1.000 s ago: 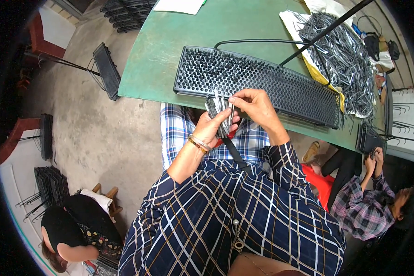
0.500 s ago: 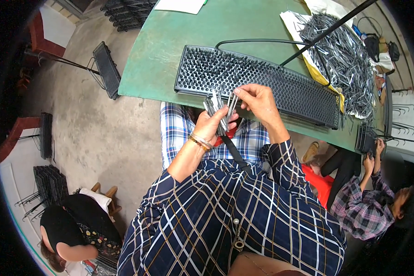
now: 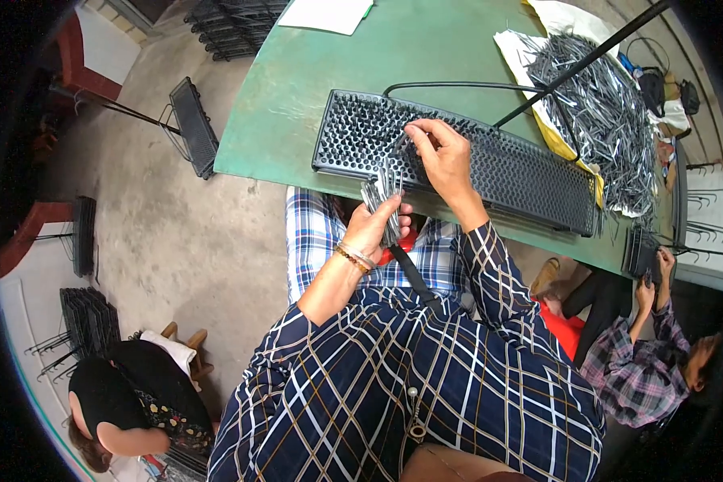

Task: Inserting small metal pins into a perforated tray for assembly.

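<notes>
My left hand (image 3: pixel 368 228), with beaded bracelets at its wrist, grips a bundle of slim silver-grey metal pieces (image 3: pixel 385 191) just off the near table edge. Ahead of it lies a long black rack (image 3: pixel 530 178) with rows of round holes. Dark upright tips (image 3: pixel 361 128) crowd the rack's left part. Over that part, my right hand (image 3: pixel 446 161) is closed in a pinch, its fingertips low above the rows. What sits between those fingertips is too small and dark to make out.
The green table (image 3: pixel 289 104) bears a sack (image 3: pixel 552 132) heaped with loose metal pieces (image 3: pixel 590 104) and a white sheet (image 3: pixel 327 14). A black rod (image 3: pixel 582 63) rises from the rack. Co-workers sit at right (image 3: pixel 639 369) and lower left (image 3: pixel 149 377). Another rack (image 3: pixel 191 128) leans on the floor.
My right hand has moved from beside the bundle, forward over the rack's left part. The left hand still holds the bundle, almost in the same place.
</notes>
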The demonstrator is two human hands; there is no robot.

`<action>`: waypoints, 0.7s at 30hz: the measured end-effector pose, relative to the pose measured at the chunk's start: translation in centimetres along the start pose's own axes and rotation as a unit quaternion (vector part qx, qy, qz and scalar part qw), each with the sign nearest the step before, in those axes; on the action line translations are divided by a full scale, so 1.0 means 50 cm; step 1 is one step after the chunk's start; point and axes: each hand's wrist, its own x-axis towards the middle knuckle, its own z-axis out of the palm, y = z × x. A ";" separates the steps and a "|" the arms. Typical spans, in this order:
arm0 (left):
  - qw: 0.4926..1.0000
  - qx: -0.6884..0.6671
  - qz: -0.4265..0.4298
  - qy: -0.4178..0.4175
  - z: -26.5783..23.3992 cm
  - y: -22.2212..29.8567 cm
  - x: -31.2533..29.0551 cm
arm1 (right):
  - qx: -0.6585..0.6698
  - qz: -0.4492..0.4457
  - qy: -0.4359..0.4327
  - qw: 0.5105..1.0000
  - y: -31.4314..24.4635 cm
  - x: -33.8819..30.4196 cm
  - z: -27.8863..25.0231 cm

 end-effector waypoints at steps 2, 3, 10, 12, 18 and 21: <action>1.000 -0.003 0.008 -0.007 -0.002 0.000 -0.001 | 0.007 0.013 -0.005 1.000 -0.001 0.000 0.000; 1.000 -0.004 0.008 -0.007 -0.004 0.000 0.000 | 0.025 0.023 0.000 0.999 -0.001 -0.001 0.002; 1.000 -0.016 0.001 -0.007 -0.002 0.005 0.000 | 0.053 0.050 -0.034 0.997 -0.011 -0.004 -0.003; 1.000 -0.020 -0.001 -0.004 -0.004 0.005 0.000 | 0.036 0.029 -0.034 0.998 -0.006 -0.004 -0.001; 1.000 -0.024 0.000 -0.014 -0.007 0.003 0.004 | -0.043 -0.136 -0.083 0.986 -0.034 -0.001 -0.006; 1.000 -0.013 0.000 -0.011 -0.009 0.001 0.001 | -0.050 -0.138 -0.101 0.984 -0.036 0.005 0.000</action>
